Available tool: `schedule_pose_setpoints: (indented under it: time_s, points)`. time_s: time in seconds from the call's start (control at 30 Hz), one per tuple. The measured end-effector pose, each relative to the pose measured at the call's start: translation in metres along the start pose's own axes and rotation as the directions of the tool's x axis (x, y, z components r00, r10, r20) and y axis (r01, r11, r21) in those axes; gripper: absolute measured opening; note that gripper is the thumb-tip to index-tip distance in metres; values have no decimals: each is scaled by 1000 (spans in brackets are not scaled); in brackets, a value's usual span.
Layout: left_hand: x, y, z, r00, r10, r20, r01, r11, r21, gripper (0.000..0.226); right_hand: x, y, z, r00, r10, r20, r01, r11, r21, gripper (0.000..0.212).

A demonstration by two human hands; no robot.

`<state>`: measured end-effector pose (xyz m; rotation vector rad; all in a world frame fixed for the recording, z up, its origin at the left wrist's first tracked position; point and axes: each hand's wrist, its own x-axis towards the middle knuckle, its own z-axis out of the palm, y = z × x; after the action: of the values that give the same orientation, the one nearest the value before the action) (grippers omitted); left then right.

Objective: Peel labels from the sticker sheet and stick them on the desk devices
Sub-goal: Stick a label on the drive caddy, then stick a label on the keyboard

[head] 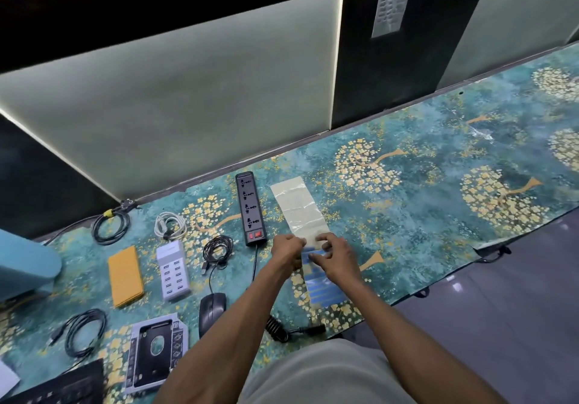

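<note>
A sticker sheet (324,291) with blue label strips lies on the patterned desk mat (438,190), and a long pale plastic sleeve (299,206) extends away from it. My left hand (286,251) pinches the sheet's far-left edge. My right hand (336,258) pinches at the top of the blue labels, fingers curled on the sheet. Desk devices lie to the left: a black power strip (250,208), a white multi-port USB charger (172,270), a black mouse (212,311), an orange power bank (125,276).
Coiled black cables (111,223) (84,331) (217,248), a white cable (170,225), a drive caddy in packaging (158,352), a keyboard corner (62,385), a coiled black lead (277,328) and a blue object (25,262) at the left edge. The mat's front edge runs diagonally at right.
</note>
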<state>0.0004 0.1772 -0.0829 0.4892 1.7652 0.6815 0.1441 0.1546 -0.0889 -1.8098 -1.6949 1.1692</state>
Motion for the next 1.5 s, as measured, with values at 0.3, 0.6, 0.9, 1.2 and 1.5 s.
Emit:
schedule_pose_setpoints:
  time_s: [0.3, 0.6, 0.9, 1.2, 1.5]
  points:
    - [9, 3, -3, 998, -52, -45, 53, 998, 19, 19, 3, -7, 2, 989, -99, -113, 89, 992, -87, 23]
    - [4, -1, -5, 992, 107, -61, -104, 994, 40, 45, -1, -11, 1, 985, -100, -140, 103, 995, 14, 20]
    - [-40, -22, -54, 916, 298, -270, -282, 954, 98, 17, -35, -41, 42, 982, -160, -103, 175, 972, 157, 11]
    - [-83, -89, -184, 777, 197, -598, -245, 970, 2, 16, -87, -101, 153, 969, -229, 89, 208, 958, 197, 8]
    - [-125, -187, -334, 595, 186, -782, -152, 981, 118, 5, -166, -169, 265, 957, -212, 200, 172, 965, 199, 6]
